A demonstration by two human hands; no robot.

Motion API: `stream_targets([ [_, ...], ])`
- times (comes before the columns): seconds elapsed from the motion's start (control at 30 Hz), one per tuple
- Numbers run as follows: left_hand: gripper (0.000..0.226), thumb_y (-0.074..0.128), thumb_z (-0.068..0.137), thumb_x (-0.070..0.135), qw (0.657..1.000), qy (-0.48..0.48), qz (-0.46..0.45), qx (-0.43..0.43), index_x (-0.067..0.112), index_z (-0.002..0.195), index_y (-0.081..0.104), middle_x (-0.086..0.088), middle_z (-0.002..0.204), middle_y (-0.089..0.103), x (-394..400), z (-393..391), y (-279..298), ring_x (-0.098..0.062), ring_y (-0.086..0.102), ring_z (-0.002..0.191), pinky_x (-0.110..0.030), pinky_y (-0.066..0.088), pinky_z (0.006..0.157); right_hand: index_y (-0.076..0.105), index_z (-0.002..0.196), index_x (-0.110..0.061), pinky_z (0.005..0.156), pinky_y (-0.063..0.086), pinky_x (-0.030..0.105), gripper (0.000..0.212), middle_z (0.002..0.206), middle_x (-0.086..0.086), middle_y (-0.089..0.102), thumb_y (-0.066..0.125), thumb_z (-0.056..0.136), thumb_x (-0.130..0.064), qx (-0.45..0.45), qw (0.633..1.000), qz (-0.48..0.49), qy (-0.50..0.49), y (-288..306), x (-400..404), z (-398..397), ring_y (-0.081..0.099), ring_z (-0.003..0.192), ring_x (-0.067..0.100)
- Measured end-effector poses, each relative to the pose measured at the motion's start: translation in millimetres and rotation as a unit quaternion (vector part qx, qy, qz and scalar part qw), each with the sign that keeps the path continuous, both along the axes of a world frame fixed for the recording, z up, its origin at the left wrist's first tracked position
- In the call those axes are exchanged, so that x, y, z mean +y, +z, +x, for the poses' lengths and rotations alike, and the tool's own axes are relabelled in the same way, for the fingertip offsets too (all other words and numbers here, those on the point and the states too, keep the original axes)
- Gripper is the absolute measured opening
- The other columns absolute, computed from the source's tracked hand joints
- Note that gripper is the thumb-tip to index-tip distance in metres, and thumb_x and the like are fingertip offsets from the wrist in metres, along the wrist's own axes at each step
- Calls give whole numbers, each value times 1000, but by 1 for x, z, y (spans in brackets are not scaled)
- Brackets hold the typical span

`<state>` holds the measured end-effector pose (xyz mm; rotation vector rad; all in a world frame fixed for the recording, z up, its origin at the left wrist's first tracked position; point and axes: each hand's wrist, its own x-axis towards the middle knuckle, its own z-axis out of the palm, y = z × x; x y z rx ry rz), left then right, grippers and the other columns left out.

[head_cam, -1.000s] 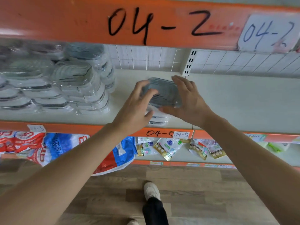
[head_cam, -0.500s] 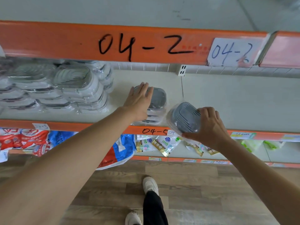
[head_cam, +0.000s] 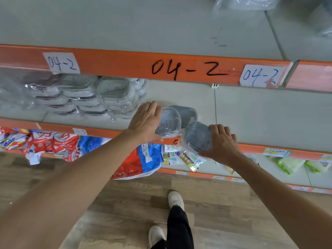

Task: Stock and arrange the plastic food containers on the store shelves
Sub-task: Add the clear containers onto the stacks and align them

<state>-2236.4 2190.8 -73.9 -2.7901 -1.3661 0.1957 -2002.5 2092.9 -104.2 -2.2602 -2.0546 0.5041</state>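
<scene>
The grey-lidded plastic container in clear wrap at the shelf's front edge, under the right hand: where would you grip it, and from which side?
Grip the grey-lidded wrapped container by its two opposite side rims, coming from the aisle side, roughly as the right hand does. It sits tilted, overhanging the orange shelf edge, so that side is free; the loose wrap probably slips if pinched alone.

The single head-worn camera looks forward and steeply down at the shelf (head_cam: 260, 112), close in, with the wooden floor (head_cam: 125, 203) below.
</scene>
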Motion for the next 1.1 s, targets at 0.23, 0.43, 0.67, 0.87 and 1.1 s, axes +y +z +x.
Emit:
stream_targets([
  [0.23,97,75,60,59,998,44,-5,-43,6,132,40,-9,125,38,-33,-77,40,-23,33,117,-37,36,98,32,133,-14,94,33,39,91,132,5,37,75,64,-55,8,996,-4,87,28,7,-60,33,118,26],
  [0.43,103,73,62,61,997,64,-34,-41,8,140,31,-9,129,31,-45,-136,95,-22,27,123,-39,32,107,30,137,-15,102,28,39,97,134,5,31,76,63,-58,-1,980,33,195,84,13,-103,30,123,24],
  [0.67,98,78,58,54,997,54,15,-60,6,134,40,-9,122,37,-53,-155,163,-22,32,116,-37,33,103,33,137,-15,96,30,38,93,128,6,31,75,64,-56,-27,967,77,240,154,9,-120,30,117,24],
  [0.87,94,81,60,48,991,38,51,-116,10,135,42,-6,122,37,-34,-148,230,-19,31,117,-35,33,104,34,138,-15,103,34,40,95,127,4,33,74,63,-57,-38,959,79,268,226,16,-107,32,118,22],
  [1.1,91,84,59,47,974,19,45,-220,10,133,46,2,117,40,-1,-110,279,-14,34,113,-21,30,94,35,139,-15,102,34,39,97,123,3,35,78,61,-53,-39,967,139,212,290,29,-63,33,117,21],
])
